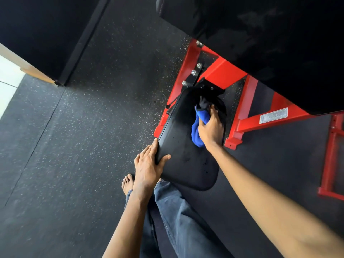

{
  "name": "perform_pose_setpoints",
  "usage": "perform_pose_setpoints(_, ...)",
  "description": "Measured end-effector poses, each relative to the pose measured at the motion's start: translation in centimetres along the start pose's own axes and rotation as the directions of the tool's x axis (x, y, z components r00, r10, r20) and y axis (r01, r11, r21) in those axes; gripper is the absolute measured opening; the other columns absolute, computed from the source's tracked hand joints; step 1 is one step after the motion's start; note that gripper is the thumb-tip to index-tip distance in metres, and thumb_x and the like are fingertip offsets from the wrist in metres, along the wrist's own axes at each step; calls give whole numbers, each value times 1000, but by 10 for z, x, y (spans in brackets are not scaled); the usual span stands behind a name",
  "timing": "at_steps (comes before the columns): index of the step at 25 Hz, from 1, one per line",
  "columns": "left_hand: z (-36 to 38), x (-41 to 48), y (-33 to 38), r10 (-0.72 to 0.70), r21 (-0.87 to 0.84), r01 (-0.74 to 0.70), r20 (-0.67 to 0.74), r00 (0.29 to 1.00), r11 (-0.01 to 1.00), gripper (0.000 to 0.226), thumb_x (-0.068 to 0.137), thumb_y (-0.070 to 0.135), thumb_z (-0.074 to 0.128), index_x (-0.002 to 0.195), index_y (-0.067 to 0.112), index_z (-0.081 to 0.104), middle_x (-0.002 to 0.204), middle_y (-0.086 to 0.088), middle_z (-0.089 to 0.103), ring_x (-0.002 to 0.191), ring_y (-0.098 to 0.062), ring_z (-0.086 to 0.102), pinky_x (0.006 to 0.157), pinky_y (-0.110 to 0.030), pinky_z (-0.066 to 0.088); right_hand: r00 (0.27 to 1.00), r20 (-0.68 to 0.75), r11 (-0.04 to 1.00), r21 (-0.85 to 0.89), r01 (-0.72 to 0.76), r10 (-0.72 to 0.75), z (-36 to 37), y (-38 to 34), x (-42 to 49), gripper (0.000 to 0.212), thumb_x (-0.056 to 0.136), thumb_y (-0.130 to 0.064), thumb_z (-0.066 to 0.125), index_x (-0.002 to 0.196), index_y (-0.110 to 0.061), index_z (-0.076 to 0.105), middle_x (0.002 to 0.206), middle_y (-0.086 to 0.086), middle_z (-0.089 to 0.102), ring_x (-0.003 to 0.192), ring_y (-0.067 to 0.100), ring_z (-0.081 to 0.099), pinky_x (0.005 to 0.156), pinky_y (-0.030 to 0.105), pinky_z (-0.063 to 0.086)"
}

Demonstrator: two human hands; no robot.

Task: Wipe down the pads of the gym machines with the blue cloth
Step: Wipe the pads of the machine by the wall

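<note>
A crumpled, bright blue soft cloth (199, 128) is pressed against the far half of a flat, round-cornered black vinyl seat pad (186, 161), bunched under the curled fingers of the right hand (211, 130). The pad's near left edge is clasped by the left hand (149, 164), thumb on top. Behind stands a red steel machine frame (247, 101).

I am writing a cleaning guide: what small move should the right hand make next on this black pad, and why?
Probably pull the blue cloth toward the body along the pad. The right hand grips it at the far end, by the red frame; the near half shows no cloth yet, and the left hand holds the near edge.
</note>
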State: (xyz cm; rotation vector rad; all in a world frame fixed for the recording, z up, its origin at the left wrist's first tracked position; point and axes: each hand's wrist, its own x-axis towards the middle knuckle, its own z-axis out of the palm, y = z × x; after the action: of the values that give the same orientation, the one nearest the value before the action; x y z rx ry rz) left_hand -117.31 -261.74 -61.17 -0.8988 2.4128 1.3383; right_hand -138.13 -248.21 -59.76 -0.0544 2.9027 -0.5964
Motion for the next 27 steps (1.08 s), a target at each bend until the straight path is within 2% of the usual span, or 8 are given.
perform_pose_setpoints(5, 8, -15, -9, 12, -34, -14, -54, 998, 999, 72, 97, 58, 51, 158, 27, 29, 156, 8, 42, 146, -14, 32, 114, -26, 15, 979, 130, 982, -87, 167, -155, 6, -47, 20, 60, 89, -17, 64, 146, -15, 48, 152, 4, 48, 141, 19, 43, 111, 31, 33)
perform_pose_setpoints(7, 9, -25, -23, -6, -77, 2, -45, 999, 997, 70, 96, 66, 45, 156, 35, 31, 153, 12, 45, 145, -12, 34, 115, -25, 17, 917, 263, 934, -111, 339, -302, 9, -55, -6, 64, 85, -12, 65, 147, -16, 48, 151, 2, 49, 143, 17, 41, 111, 29, 32)
perform_pose_setpoints(10, 7, -29, -49, -55, -90, 58, 37, 998, 994, 68, 90, 80, 36, 151, 51, 28, 149, 17, 48, 143, -10, 35, 118, -38, 28, 780, 418, 833, -90, 546, -466, 9, -59, -26, 66, 80, -8, 65, 144, -12, 51, 150, 4, 50, 144, 19, 40, 113, 30, 32)
perform_pose_setpoints(13, 4, -30, -60, -51, -59, 55, 60, 997, 997, 70, 89, 82, 36, 148, 44, 43, 145, 12, 54, 140, -13, 41, 117, -40, 31, 816, 430, 851, -176, 495, -386, 14, -74, -1, 61, 85, -22, 67, 142, -7, 52, 148, 15, 50, 141, 25, 43, 114, 35, 35)
perform_pose_setpoints(17, -8, -34, -67, -34, -119, 35, 4, 999, 992, 63, 93, 70, 44, 136, 27, 61, 139, 3, 61, 133, -19, 50, 115, -42, 35, 800, 432, 778, -285, 559, -417, 23, -88, -28, 33, 76, -26, 63, 106, -11, 63, 115, 11, 65, 112, 33, 61, 92, 39, 45)
perform_pose_setpoints(21, -24, -32, -88, -178, -256, 157, -58, 982, 954, 38, 101, 44, 52, 131, 23, 65, 131, -4, 67, 125, -27, 58, 111, -48, 39, 729, 517, 773, -183, 607, -449, 18, -79, -96, 52, 71, -14, 71, 122, -9, 64, 140, 17, 57, 131, 31, 52, 112, 33, 32)
perform_pose_setpoints(25, -39, -24, -105, -191, -288, 168, -55, 980, 943, 36, 102, 46, 49, 130, 29, 64, 126, -2, 70, 122, -26, 61, 107, -52, 43, 533, 588, 646, -25, 763, -608, 14, -50, -140, 68, 63, -15, 69, 130, -11, 62, 140, 3, 59, 140, 23, 45, 120, 35, 28)
perform_pose_setpoints(27, -47, -16, -102, -182, -337, 162, -29, 983, 927, 34, 103, 44, 50, 130, 31, 65, 123, 0, 71, 119, -21, 63, 106, -42, 46, 438, 648, 570, -6, 821, -624, 11, -43, -142, 71, 63, -12, 70, 133, -15, 61, 144, -2, 57, 143, 19, 41, 122, 31, 22)
